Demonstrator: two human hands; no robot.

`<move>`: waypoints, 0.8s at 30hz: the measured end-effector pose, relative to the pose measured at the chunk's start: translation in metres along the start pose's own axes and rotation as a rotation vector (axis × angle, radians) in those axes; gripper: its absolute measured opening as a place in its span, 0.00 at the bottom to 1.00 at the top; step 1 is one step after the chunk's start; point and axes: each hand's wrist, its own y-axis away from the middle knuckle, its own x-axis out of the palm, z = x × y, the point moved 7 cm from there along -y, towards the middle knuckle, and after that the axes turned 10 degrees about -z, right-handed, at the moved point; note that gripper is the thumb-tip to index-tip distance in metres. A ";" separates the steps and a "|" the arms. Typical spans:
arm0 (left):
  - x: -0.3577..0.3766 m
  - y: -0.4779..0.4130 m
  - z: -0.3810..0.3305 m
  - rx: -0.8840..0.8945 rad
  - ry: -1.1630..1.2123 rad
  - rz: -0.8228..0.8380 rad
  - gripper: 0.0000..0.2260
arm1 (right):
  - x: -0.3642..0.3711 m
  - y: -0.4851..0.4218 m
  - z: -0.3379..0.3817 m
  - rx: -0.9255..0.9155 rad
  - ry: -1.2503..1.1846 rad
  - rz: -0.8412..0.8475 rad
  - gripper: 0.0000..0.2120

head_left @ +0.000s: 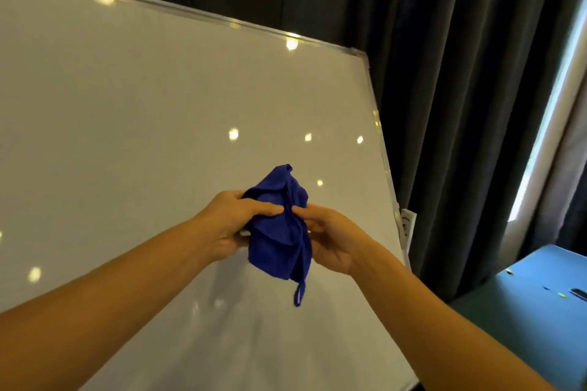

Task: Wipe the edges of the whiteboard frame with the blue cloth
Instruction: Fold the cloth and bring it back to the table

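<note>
A bunched blue cloth (279, 225) hangs in front of the whiteboard (143, 124), with a small loop dangling from its lower end. My left hand (228, 225) grips its left side and my right hand (330, 238) grips its right side, thumbs nearly touching over the fabric. The whiteboard's silver frame (382, 152) runs along the top edge and down the right edge; both hands are apart from it, left of the right edge. A white clip-like part (408, 225) sits on the right frame edge.
Dark grey curtains (460, 105) hang behind and to the right of the board. A bright window strip (552, 98) shows at far right. A blue surface (536, 292) with small items lies at lower right.
</note>
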 end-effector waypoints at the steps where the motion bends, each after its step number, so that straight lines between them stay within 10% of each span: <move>1: 0.004 0.005 0.008 0.001 0.012 -0.020 0.22 | -0.009 0.006 -0.006 0.008 -0.031 -0.005 0.16; 14: 0.250 0.076 0.148 -0.175 0.229 0.229 0.35 | -0.277 0.144 -0.033 -0.015 -0.289 -0.229 0.38; 21: 0.396 0.128 0.266 -0.576 0.242 0.300 0.12 | -0.438 0.225 -0.072 0.178 -0.257 -0.544 0.23; 24: 0.429 0.120 0.300 -0.522 0.159 0.145 0.33 | -0.484 0.244 -0.090 0.266 -0.347 -0.604 0.18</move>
